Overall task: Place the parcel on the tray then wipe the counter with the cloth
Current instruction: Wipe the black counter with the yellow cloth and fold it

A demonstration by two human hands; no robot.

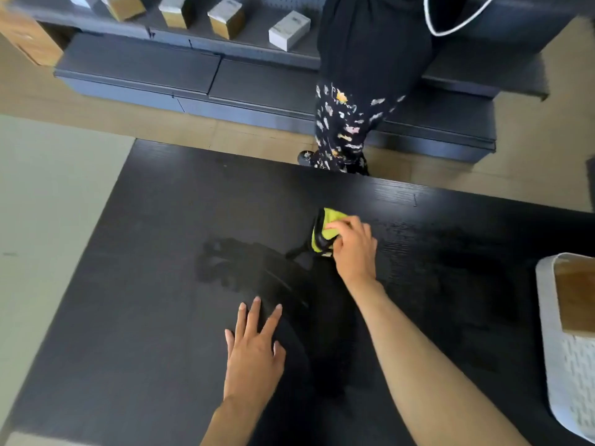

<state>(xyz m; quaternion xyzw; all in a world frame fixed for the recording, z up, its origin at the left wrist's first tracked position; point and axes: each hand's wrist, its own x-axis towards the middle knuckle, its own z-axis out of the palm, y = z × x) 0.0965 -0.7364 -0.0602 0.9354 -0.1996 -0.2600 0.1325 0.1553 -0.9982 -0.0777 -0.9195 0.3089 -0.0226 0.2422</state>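
My right hand (353, 249) grips a bunched yellow-green cloth (325, 231) with a dark edge and presses it onto the black counter (154, 317) near its far side. A wet smear arcs across the counter to the left of the cloth. My left hand (254, 352) lies flat on the counter nearer to me, fingers spread, holding nothing. At the right edge stands a white perforated tray (570, 375) with a brown cardboard parcel (576, 297) inside it.
Another person in dark flowered trousers (341, 127) stands just beyond the counter's far edge. Behind them run grey low shelves (138, 66) with several small boxes (289, 29) on top. Pale floor lies to the left of the counter.
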